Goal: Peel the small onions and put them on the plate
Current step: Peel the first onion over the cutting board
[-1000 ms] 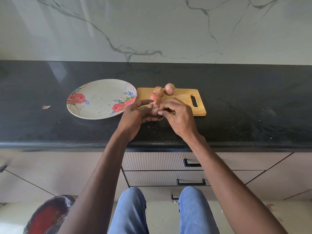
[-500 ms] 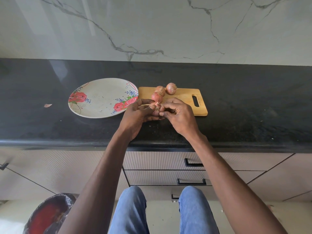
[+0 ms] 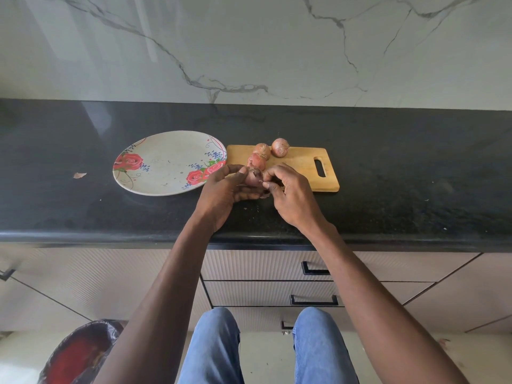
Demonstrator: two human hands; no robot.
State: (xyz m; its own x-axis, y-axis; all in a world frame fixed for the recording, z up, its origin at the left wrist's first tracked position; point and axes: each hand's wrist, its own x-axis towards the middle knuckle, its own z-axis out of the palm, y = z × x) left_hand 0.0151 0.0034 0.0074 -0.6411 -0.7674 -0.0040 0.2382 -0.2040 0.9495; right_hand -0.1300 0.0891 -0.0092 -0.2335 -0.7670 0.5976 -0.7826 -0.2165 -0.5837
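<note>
Black polished stone counter [image 3: 388, 206] is carrying everything. Nearest, left hand [image 3: 227, 189] is cupping a small reddish onion [image 3: 252, 177] in curled fingers, just above the counter's front strip; right hand [image 3: 291, 195] is pinching at its skin. Behind, three unpeeled onions [image 3: 261, 156] are sitting on the pale wooden cutting board [image 3: 304, 167]. The white rose-patterned plate [image 3: 163, 164] is lying beside the board, left. A skin scrap [image 3: 79, 175] is lying farther left.
</note>
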